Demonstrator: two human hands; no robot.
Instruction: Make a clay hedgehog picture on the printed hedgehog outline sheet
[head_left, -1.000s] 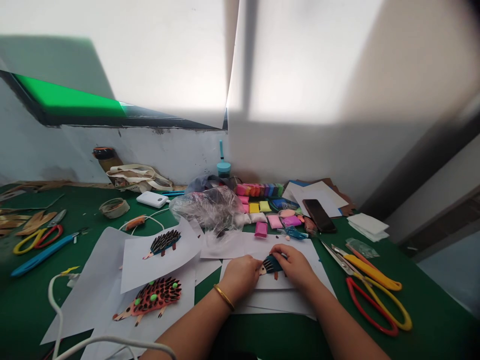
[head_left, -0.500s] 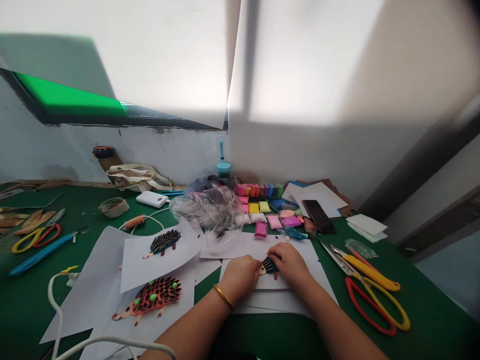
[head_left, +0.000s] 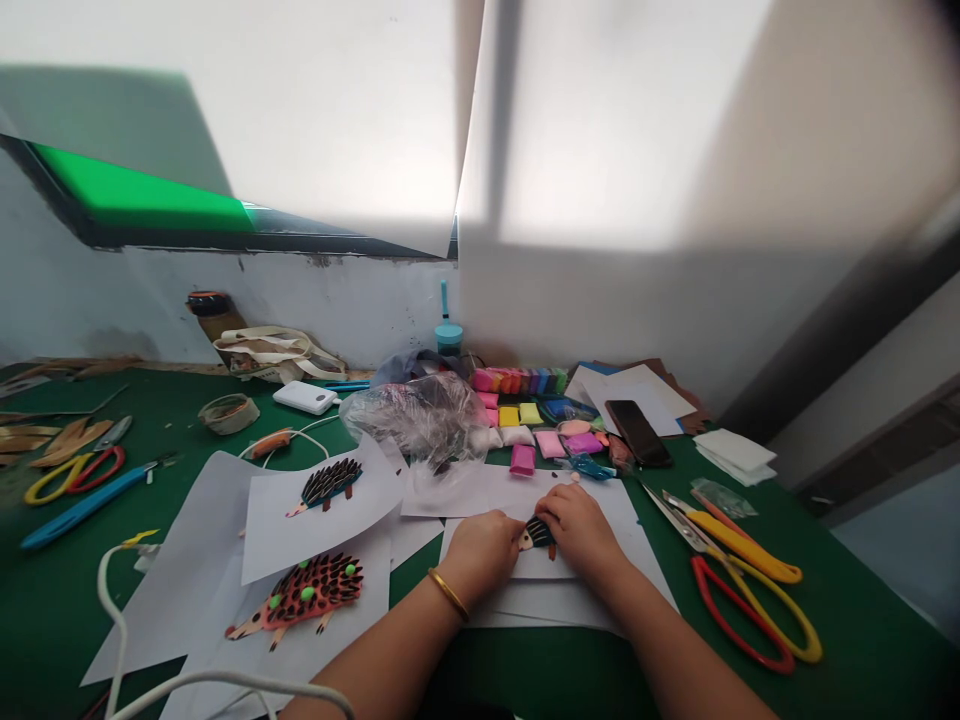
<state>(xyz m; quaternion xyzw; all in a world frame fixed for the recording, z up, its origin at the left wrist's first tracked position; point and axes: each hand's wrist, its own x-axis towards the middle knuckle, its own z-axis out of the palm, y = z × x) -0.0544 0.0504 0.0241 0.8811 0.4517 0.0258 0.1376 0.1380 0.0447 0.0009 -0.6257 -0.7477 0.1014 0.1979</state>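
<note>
A small hedgehog figure (head_left: pixel 535 534) with a pale face, dark blue body, dark spines and a brown foot lies on a sheet of white paper (head_left: pixel 487 600). At its snout, my left hand (head_left: pixel 486 552) is closed, the fingertips pressed against the head end. My right hand (head_left: pixel 583 528) bends over the back of the figure with its fingers drawn together on the spines; whatever is pinched there is hidden. Two other hedgehogs lie on papers to the left: one blue with dark spines (head_left: pixel 330 484), one pink with green dots (head_left: pixel 307 592).
Clay packets (head_left: pixel 523 460) and a clear plastic bag (head_left: pixel 416 415) lie beyond the papers. On the right are a phone (head_left: pixel 637 432), scissors (head_left: pixel 739 590) and a yellow cutter (head_left: pixel 742 545). A white cable (head_left: pixel 112 620), a blue tool (head_left: pixel 90 508) and more scissors (head_left: pixel 75 475) lie left.
Both hands stay nearly where they were around the hedgehog. The right fingers shift only very slightly over its back.
</note>
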